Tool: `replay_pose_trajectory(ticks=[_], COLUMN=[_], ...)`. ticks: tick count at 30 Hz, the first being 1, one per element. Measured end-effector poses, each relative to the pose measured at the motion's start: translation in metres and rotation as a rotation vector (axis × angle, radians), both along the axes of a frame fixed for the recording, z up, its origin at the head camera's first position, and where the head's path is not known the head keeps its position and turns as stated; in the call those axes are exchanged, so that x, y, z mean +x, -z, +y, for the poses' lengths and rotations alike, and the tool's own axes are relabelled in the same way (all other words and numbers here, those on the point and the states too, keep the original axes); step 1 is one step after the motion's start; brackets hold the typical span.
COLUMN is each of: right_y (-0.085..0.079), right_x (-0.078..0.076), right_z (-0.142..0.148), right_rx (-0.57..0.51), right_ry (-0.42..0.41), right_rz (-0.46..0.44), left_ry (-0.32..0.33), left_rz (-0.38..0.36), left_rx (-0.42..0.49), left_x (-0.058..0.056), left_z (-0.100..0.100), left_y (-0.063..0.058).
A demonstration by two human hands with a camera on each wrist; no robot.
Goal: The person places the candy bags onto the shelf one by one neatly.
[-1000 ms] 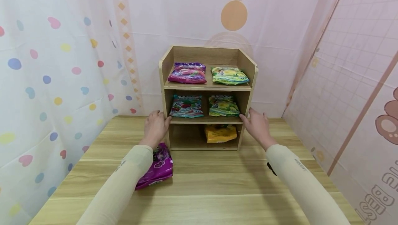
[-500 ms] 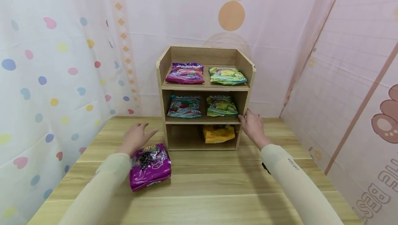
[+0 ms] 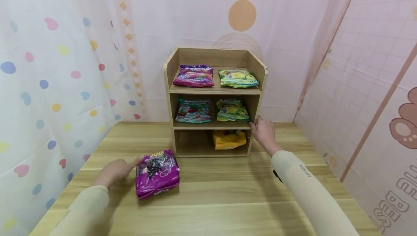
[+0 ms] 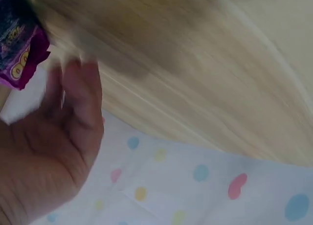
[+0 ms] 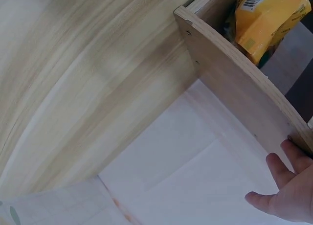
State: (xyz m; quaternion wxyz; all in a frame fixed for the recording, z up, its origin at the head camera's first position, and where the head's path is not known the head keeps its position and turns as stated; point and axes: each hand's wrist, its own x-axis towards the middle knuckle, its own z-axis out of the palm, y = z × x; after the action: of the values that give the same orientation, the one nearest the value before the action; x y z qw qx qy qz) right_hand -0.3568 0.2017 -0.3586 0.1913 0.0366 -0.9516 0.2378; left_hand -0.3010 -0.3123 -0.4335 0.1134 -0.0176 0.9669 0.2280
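A purple bag of candy with dark grapes printed on it lies on the table, left of the wooden shelf's front corner. Just left of that bag is my left hand, its fingers loosely extended and one reaching the bag's upper left edge; whether it touches is unclear. In the left wrist view the fingers are blurred and hold nothing. My right hand rests against the shelf's right side, thumb at the front edge. The right wrist view shows spread fingers, with a fingertip on the side panel.
On the top shelf lie a purple-pink bag and a yellow-green bag. A teal bag and a green bag are on the middle shelf. A yellow bag sits at the lower right. Curtains surround the wooden table.
My left hand has left the shelf's left side and moved left and down beside the purple bag, uncovering it. My right hand has stayed at the shelf's right side.
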Motion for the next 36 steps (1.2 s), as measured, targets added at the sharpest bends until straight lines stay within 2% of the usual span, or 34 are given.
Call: replay_pose_trajectory(ticks=[3,5,7,12,17,21,24,28,31,36], right_y=[-0.001,-0.001,-0.001,0.000,-0.001,-0.001,0.000,-0.001,0.000,0.000], right_x=[0.000,0.000,0.000,0.001,0.001,0.002,0.002,0.002,0.001,0.000], right_z=[0.001,0.001,0.001,0.001,0.001,0.001,0.001,0.002,0.002,0.001], right_rx=[0.002,0.005,0.005,-0.001,-0.003,-0.004,-0.003,-0.002,0.001,0.004], right_ry=[0.005,0.003,0.002,-0.008,-0.020,-0.021,-0.019,-0.012,-0.009,-0.004], right_rz=[-0.005,-0.004,-0.005,0.001,0.018,0.002,-0.006,0.004,0.003,-0.004], left_ry=[-0.006,-0.010,-0.014,-0.021,0.057,0.094,0.111,0.185,0.247,0.288], left_rz=[-0.148,-0.188,-0.188,-0.180,-0.178,-0.183,-0.201,-0.239,-0.264,-0.276], left_rx=[0.119,0.185,0.240,0.309,0.426,0.509,0.526,0.560,0.605,0.661], left_x=[0.004,0.006,0.007,0.006,0.004,0.001,0.001,0.001,0.001,-0.003], left_z=[0.007,0.013,0.017,0.020,0.019,0.019,0.020,0.020,0.020,0.035], left_y=[0.003,0.004,0.003,0.003,0.003,-0.005,-0.014,-0.020,-0.020,-0.018])
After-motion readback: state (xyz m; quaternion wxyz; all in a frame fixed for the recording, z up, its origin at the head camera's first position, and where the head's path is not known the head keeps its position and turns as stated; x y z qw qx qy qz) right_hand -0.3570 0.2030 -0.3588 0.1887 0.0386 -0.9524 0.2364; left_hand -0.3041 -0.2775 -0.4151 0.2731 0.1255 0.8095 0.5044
